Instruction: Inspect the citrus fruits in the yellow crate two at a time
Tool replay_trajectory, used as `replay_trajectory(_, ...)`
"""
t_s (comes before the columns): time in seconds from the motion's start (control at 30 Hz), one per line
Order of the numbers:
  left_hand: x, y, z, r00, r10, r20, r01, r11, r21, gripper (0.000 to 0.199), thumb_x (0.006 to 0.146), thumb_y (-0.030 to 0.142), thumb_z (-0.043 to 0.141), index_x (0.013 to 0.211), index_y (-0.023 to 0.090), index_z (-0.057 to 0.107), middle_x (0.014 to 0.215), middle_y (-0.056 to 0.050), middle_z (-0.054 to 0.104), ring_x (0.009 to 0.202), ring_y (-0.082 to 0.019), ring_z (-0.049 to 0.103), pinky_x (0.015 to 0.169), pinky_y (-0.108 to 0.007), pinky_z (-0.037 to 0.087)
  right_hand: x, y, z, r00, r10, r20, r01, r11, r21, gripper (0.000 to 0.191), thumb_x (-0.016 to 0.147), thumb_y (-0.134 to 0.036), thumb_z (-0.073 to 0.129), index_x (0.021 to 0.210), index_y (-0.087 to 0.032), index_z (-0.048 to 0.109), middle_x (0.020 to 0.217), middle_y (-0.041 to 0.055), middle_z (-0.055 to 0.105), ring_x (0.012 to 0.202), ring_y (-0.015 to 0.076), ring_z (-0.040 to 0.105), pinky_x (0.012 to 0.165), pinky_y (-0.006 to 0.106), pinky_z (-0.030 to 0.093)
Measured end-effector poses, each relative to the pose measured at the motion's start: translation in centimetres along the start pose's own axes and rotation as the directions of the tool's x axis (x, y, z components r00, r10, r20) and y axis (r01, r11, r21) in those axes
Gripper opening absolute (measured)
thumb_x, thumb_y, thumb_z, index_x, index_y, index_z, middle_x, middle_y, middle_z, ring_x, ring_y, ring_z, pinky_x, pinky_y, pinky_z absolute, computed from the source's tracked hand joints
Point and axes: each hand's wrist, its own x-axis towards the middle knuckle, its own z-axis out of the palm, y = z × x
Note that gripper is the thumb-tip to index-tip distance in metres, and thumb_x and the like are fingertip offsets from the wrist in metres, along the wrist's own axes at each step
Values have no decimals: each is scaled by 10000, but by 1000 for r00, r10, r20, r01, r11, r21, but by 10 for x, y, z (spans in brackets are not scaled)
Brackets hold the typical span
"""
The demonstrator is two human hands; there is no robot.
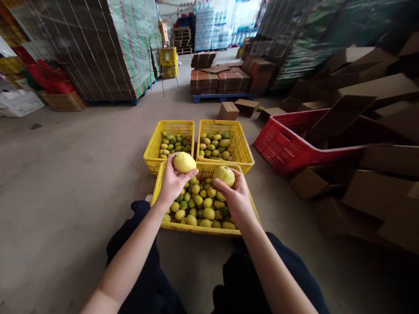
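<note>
My left hand (173, 181) is closed around a yellow lemon (184, 162), with the thumb along its underside. In my right hand (238, 194) I grip a greener-yellow lemon (224, 176), its end turned up. Both fruits are held above the near yellow crate (199, 228), apart from each other. Many yellow and green lemons (208, 213) lie loose inside that crate. Behind it stand a left yellow crate (151, 150) and a right yellow crate (244, 146), each holding more yellow and green lemons.
A red crate (275, 144) with cardboard stands to the right, among piled cardboard boxes (379, 192). Small boxes (228, 111) and a blue pallet of flattened cardboard (219, 83) sit farther back. Tall wrapped stacks (131, 48) rise on both sides.
</note>
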Motion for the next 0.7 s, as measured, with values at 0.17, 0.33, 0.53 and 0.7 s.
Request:
replay_trajectory(0.17,-10,2,4,980,197,38,-200,966,161,473,576,-110,699,905,215,598,1131,-13,631,1231,-144,512,1015,-217,420,-3,3,-2,879,-467,95,472,828,-302,510,611,-176,763,1054,-249,520,1112,32,567,1074,214,549,937,373,462)
replay_trajectory(0.33,-9,-3,-8,943,223,246,-292,910,296,356,619,-93,665,800,206,598,1164,-74,631,1317,-212,422,1074,-378,382,-5,10,-3,648,-715,263,746,524,-412,522,659,-117,711,1066,-269,421,1214,77,526,1173,252,513,996,496,403)
replay_trajectory(0.53,-7,-8,-18,965,52,258,-135,939,317,351,632,-103,633,730,217,531,1122,-113,659,1349,-231,378,1046,-433,413,-9,14,-4,510,-787,348,843,375,-387,558,669,-80,675,1083,-303,377,1263,82,509,1193,267,524,963,526,437)
replay_trajectory(0.7,-7,-9,-21,958,10,286,-103,944,313,377,623,-96,646,704,237,488,1082,-85,676,1344,-210,386,1039,-417,421,-9,11,-4,468,-814,344,866,345,-363,600,653,-59,678,1101,-315,372,1252,68,501,1183,257,529,957,519,451)
